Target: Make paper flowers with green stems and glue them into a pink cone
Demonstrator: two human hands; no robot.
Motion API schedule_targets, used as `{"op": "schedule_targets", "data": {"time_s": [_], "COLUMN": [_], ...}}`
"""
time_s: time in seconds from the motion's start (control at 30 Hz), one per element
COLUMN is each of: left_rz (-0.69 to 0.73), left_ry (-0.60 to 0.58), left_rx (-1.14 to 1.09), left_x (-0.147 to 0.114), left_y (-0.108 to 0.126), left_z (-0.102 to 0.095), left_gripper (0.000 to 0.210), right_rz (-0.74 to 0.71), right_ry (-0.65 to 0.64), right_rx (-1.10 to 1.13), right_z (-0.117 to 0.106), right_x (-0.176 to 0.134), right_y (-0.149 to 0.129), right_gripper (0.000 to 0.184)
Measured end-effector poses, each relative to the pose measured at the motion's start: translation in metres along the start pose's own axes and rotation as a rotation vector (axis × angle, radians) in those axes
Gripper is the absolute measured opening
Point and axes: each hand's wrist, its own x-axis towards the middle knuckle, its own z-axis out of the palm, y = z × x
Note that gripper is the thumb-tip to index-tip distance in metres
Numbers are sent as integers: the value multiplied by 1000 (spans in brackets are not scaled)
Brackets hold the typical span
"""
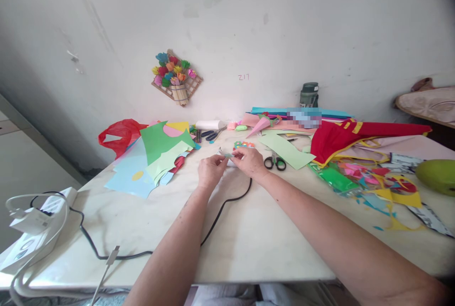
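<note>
As left hand [212, 169], right hand [250, 161] pinch greenish piece [228, 155], long axis seemingly sideways

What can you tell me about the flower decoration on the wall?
The decoration hangs on the wall above the table. A brown, wooden-looking lattice is set cornerwise; before it, a holder of pale, banded sticks bears bunched blooms in blue, red, orange, yellow, green and pink, perhaps paper or cloth. It seems to touch only the wall.

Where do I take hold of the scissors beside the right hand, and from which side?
I'd grip the black handles from the near side: the scissors lie with these toward the person and the blades pointing away.
</note>
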Motion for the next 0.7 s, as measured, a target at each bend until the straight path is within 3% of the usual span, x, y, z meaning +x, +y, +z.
{"op": "schedule_targets", "data": {"time_s": [0.4, 0.7], "left_rz": [40, 75], "left_ry": [35, 47], "left_rx": [178, 352], "left_x": [-4, -7], "left_y": [8, 16], "left_z": [-1, -1], "left_gripper": [21, 23], "right_rz": [-11, -82], "right_ry": [-1, 69], "right_rx": [-50, -139], "right_z": [2, 6], "right_x": [0, -2], "right_y": [1, 3], "right_gripper": [13, 11]}}
